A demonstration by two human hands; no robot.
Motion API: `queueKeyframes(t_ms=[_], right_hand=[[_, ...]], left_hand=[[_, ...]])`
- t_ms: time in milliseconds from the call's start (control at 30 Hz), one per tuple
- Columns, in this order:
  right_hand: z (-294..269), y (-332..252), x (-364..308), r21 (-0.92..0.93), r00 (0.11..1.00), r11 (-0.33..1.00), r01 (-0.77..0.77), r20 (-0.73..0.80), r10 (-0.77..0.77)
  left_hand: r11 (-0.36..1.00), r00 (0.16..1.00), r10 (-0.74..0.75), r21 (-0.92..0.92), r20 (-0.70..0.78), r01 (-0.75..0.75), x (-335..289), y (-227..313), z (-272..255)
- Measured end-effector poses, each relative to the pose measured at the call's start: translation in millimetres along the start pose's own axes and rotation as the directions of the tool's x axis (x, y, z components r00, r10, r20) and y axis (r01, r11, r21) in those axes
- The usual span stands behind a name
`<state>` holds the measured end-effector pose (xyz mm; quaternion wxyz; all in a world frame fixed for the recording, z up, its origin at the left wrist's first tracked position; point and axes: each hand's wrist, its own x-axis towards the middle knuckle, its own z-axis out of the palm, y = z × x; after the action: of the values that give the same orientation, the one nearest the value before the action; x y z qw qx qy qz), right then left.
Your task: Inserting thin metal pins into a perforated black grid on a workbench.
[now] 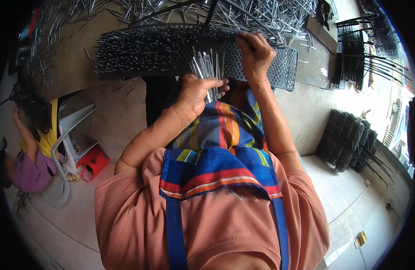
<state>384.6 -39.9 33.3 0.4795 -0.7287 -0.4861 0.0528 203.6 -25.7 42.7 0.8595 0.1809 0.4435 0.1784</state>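
Note:
A long dark rack point(281, 67) with a grid of round holes lies across the bench before me. Thin metal rods point(140, 49) stand packed in its left and middle holes; bare holes show toward its right end. My left hand point(194, 92) is closed round a bunch of thin silvery rods point(208, 67), which stick up at the rack's near edge. Over the right part of the rack is my right hand point(258, 51), its fingers pinched together and pointing down at the holes. Whatever lies between those fingertips is too small to make out.
Loose rods point(279, 15) lie heaped on the bench point(68, 54) behind the rack. Dark racks point(347, 139) are stacked on the floor at right, with more racks point(351, 58) above. At left another person point(34, 166) sits near a grey chair point(61, 180) and a red box point(94, 162).

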Motion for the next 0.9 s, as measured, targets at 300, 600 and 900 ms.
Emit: queueKeyframes(t_ms=[300,600,900], right_hand=[[0.0,4.3,-4.9,-0.043,1.000,0.999,-0.014,0.023,0.015],[-0.8,3.9,0.9,-0.127,0.998,0.990,0.054,-0.010,-0.055],[-3.5,0.0,9.9,-0.196,0.978,0.969,0.151,0.171,-0.118]], left_hand=[[0.999,1.000,-0.002,-0.032,-0.003,0.002,2.2,0.3,-1.4],[1.000,1.000,0.003,0.003,0.028,-0.003,5.1,0.1,0.1],[1.000,1.000,-0.005,-0.013,0.031,0.006,5.5,-1.0,-0.2]])
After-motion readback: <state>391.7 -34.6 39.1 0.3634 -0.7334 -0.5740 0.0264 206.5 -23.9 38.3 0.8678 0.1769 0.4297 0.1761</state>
